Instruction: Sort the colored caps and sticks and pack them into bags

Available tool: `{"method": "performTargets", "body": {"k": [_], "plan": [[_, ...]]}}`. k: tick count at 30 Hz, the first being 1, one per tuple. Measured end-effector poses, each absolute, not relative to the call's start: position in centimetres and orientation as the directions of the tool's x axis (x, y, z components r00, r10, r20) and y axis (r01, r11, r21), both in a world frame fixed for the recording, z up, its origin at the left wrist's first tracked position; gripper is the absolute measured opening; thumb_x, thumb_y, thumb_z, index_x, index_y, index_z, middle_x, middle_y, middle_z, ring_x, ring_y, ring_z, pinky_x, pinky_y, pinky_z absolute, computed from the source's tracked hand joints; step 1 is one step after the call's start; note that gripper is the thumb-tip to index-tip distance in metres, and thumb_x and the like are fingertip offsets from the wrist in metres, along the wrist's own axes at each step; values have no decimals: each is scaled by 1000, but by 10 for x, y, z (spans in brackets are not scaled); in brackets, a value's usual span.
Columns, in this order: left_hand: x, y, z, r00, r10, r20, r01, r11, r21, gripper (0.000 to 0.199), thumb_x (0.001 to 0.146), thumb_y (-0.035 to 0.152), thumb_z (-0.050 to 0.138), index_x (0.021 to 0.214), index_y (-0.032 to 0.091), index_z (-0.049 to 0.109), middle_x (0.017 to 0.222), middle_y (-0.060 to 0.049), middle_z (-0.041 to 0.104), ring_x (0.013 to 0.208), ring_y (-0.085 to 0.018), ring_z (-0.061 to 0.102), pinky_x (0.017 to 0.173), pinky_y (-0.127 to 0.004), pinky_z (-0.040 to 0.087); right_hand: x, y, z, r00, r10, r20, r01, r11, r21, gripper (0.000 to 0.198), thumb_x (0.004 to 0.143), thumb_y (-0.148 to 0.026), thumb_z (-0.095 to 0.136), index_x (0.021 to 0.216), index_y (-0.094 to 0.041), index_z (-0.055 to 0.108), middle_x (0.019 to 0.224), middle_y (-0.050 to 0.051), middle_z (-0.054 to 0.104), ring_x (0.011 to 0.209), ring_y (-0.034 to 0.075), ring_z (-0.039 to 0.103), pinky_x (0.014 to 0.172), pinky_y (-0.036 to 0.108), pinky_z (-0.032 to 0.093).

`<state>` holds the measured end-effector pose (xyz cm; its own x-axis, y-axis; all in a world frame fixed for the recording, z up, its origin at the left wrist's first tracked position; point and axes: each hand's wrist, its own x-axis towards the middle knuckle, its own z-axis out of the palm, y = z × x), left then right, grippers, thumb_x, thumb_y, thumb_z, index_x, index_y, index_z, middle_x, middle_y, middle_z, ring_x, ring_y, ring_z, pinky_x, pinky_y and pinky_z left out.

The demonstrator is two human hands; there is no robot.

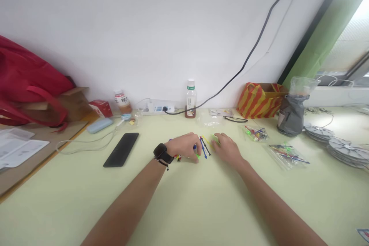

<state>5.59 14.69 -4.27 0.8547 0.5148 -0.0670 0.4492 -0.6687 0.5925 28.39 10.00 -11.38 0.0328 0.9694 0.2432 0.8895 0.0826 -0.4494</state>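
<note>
My left hand (186,144), with a black watch (163,153) on its wrist, is bent down over small coloured pieces with its fingers curled together. A bit of bright green shows by its thumb, and most of what lies under the palm is hidden. Between my hands lie slim plastic sticks with arrow-like tips: a blue stick (203,148), a black stick (205,146) and a yellow stick (205,138). My right hand (227,149) has its fingers closed at a yellow-green plastic piece (215,138), partly covered by the fingertips.
To the left lies a black phone (121,150). A bottle (190,98) and a power strip (158,108) stand by the wall, with a dark cable (253,48) overhead. On the right are bagged plastic pieces (288,155), a striped bag (256,100) and stacked discs (348,152).
</note>
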Motion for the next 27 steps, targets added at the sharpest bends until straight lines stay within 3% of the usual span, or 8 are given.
{"method": "performTargets", "body": {"k": [4,8,13,17,21,27], "plan": [[52,150,-42,857,510,-67,452,-683,573,15,59,24,86,72,20,79,86,-2,75,76,-18,67,64,-26,47,267,94,-114,-128,936,328,890,254,-378,40,102,-35,45,139,-26,58,119,12,62,111,29,57,93,40,45],[49,151,-37,849,527,-45,456,-685,568,13,64,28,85,72,21,79,86,-2,73,78,-18,66,70,-27,47,256,91,-112,-245,907,341,857,367,-361,29,103,-36,47,124,-32,67,127,10,58,115,28,54,97,42,45],[44,153,-37,800,600,0,518,-690,506,28,62,32,88,84,22,75,94,-2,70,99,-24,64,80,-29,47,257,91,-115,-236,913,332,784,381,-491,15,98,-29,55,105,-24,68,113,8,60,106,24,56,94,38,47],[37,157,-40,775,628,67,531,-706,469,42,67,42,86,103,24,73,106,-5,69,110,-28,61,89,-33,47,259,92,-115,-221,909,354,736,394,-550,18,99,-27,53,110,-23,66,112,9,61,107,25,57,94,38,47],[33,160,-42,760,650,2,580,-680,448,60,64,50,88,115,24,70,116,-7,68,113,-30,61,93,-35,47,267,96,-117,-213,913,347,717,387,-579,23,100,-21,48,112,-21,67,109,10,64,105,25,58,94,38,46],[37,157,-43,763,642,72,548,-702,455,45,74,45,82,112,23,72,117,-7,70,116,-29,61,97,-34,46,281,103,-120,-183,936,300,718,336,-609,21,97,-25,52,107,-19,71,95,8,64,86,22,61,79,33,47]]}}
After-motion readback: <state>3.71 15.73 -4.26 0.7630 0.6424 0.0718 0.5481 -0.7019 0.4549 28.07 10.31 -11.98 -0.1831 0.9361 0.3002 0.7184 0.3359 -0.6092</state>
